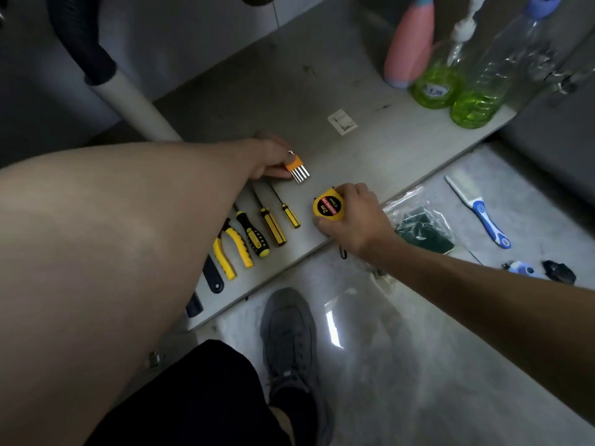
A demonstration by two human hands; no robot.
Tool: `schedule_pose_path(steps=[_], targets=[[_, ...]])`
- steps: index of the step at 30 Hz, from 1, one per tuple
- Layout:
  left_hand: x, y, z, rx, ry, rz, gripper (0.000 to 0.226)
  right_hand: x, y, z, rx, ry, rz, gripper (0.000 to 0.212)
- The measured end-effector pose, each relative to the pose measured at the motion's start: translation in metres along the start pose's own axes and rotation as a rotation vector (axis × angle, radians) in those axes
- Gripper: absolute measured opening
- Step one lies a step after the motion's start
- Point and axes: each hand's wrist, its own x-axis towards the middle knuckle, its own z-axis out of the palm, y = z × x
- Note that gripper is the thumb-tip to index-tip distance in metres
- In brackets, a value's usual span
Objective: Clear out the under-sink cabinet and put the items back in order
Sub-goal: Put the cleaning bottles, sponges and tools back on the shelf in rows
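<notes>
My left hand (pixel 269 157) pinches a small orange holder of metal bits (pixel 297 169) on the grey cabinet floor (pixel 289 91). My right hand (pixel 354 217) grips a yellow tape measure (pixel 326 206) near the cabinet's front edge. Left of the tape measure lies a row of tools: two yellow screwdrivers (pixel 291 215) (pixel 273 225), a black and yellow screwdriver (pixel 252 235), yellow pliers (pixel 233 247) and black handles (pixel 213 276), partly hidden by my left arm.
A pink bottle (pixel 410 43) and two clear bottles of green liquid (pixel 434 82) (pixel 479 98) stand at the cabinet's back right. A white drain pipe (pixel 135 101) rises at the left. On the floor lie a bagged green sponge (pixel 425 230), a blue-handled brush (pixel 479 210) and small items (pixel 558 272).
</notes>
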Motion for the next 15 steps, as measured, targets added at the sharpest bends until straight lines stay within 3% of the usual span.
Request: schedule_pose_path(steps=[2, 7, 15], targets=[[0.006, -0.003, -0.003, 0.026, -0.013, -0.029, 0.010, 0.002, -0.002, 0.006, -0.050, 0.033, 0.011, 0.065], [0.018, -0.010, -0.006, 0.153, 0.002, 0.016, 0.009, 0.003, -0.008, 0.012, -0.225, 0.086, -0.029, 0.067], [0.025, -0.004, 0.000, 0.288, 0.135, 0.113, 0.021, 0.008, -0.006, 0.010, -0.020, 0.008, -0.075, 0.063]])
